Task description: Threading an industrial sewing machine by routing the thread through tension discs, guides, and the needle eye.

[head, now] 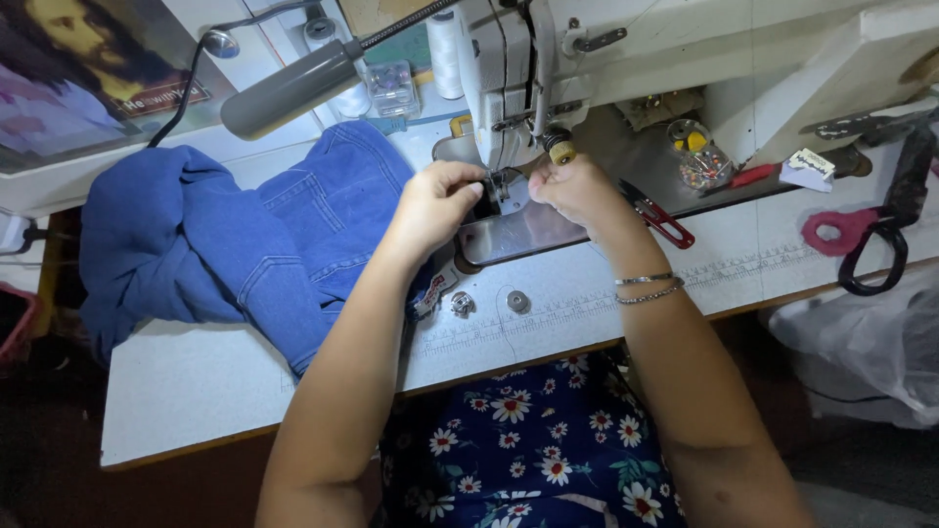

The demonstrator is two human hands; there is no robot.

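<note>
White sewing table point(196, 381) bears a white sewing machine point(499, 68). Left hand point(435, 200) and right hand point(577, 191) pinch at its needle; what they grasp cannot be told. Blue denim garment point(225, 244) lies at nine o'clock.

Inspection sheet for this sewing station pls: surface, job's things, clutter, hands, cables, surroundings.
Surface: white table with a printed ruler strip along the front edge.
Job's things: sewing machine; needle area between both hands; thread too fine to see.
Clutter: blue denim garment heaped at left; red snips; two bobbins; pin jar; black-handled scissors; thread cone.
Hands: left hand and right hand pinched at the needle; grip contents unclear.
Cables: black lamp cord.
Surroundings: grey lamp; picture at the back left; plastic bag at right.
</note>
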